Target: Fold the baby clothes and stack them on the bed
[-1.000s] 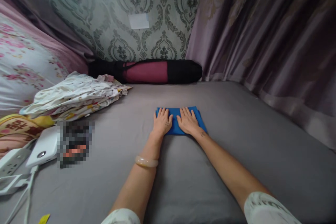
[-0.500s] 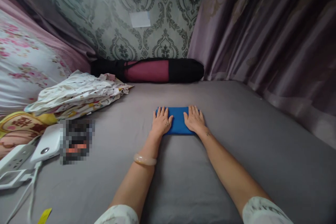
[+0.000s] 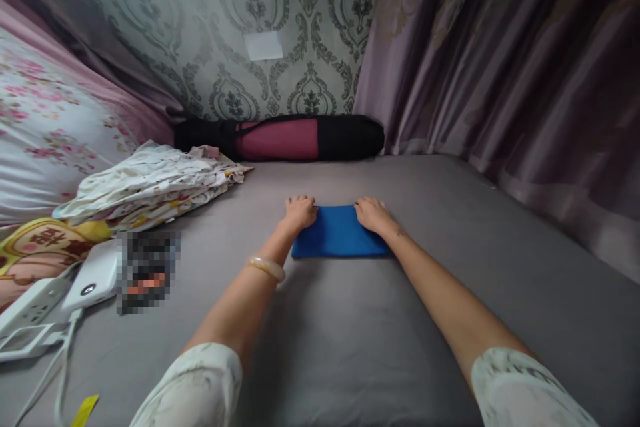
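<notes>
A folded blue cloth [image 3: 340,233] lies flat on the grey bed sheet [image 3: 350,327], in the middle of the head view. My left hand [image 3: 301,211] is at its far left corner, fingers curled down over the edge. At the far right corner my right hand [image 3: 374,213] has its fingers bent over the far edge in the same way. Both hands look closed on the cloth, though the fingertips are hidden. A pale bangle [image 3: 267,268] sits round my left wrist.
A black and dark red roll bag [image 3: 277,140] lies along the wall. At the left are crumpled patterned clothes [image 3: 150,180], a yellow cushion [image 3: 45,240], a white power bank [image 3: 95,273], a power strip [image 3: 37,307] and cables. Curtains [image 3: 475,67] hang at the right.
Both hands have moved from lying flat on the cloth to its far corners, and their fingers have curled. More of the blue cloth shows. The view has shifted slightly.
</notes>
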